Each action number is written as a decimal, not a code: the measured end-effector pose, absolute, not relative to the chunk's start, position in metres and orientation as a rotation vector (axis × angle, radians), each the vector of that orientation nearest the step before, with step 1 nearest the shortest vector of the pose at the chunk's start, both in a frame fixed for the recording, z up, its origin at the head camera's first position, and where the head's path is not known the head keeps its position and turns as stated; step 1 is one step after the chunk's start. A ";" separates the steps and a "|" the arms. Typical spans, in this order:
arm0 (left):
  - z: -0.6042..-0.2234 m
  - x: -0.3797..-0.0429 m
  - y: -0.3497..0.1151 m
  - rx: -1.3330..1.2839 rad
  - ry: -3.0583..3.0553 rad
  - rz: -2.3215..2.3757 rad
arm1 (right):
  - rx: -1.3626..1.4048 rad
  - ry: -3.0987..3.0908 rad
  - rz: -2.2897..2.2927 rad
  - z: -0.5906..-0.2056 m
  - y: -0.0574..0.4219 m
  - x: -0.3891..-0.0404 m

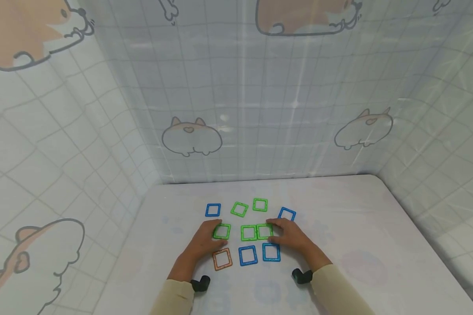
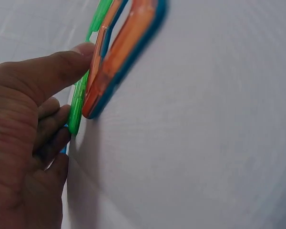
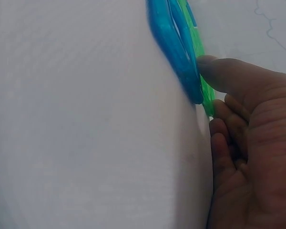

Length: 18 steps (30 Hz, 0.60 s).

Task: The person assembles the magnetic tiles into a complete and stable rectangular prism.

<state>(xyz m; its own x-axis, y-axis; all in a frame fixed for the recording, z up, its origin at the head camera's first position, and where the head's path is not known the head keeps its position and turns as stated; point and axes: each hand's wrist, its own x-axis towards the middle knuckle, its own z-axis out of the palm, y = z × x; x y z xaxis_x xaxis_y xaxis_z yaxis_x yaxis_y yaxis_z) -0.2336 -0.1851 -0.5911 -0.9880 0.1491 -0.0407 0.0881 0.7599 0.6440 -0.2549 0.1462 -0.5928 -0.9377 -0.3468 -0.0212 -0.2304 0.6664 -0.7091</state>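
My left hand (image 1: 203, 239) grips a green square frame tile (image 1: 229, 232) by its left side, thumb at the near edge and fingers at the far edge. At the right, my right hand (image 1: 289, 235) holds another green square tile (image 1: 264, 225) the same way. That tile sits edge to edge with a middle green tile (image 1: 249, 240); a gap separates this pair from the left one. In the left wrist view, an orange tile (image 2: 124, 43) stands close by the thumb, partly covering the green tile (image 2: 76, 112). A blue tile (image 3: 174, 52) does likewise in the right wrist view.
Nearer on the white table (image 1: 339, 227) lie the orange tile (image 1: 224, 267) and two blue tiles, one central (image 1: 249, 264) and one right (image 1: 271, 260). Farther back are a blue (image 1: 213, 215), two green (image 1: 237, 215) and another blue tile (image 1: 288, 210). Patterned sheeting surrounds the table.
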 end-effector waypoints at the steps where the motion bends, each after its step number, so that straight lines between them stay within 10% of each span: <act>1: -0.591 -0.233 -0.186 0.190 2.859 1.054 | -0.475 2.726 -1.126 -0.593 0.146 -0.255; 18: -0.594 -0.238 -0.195 0.231 2.879 1.019 | -0.446 2.699 -1.174 -0.596 0.147 -0.257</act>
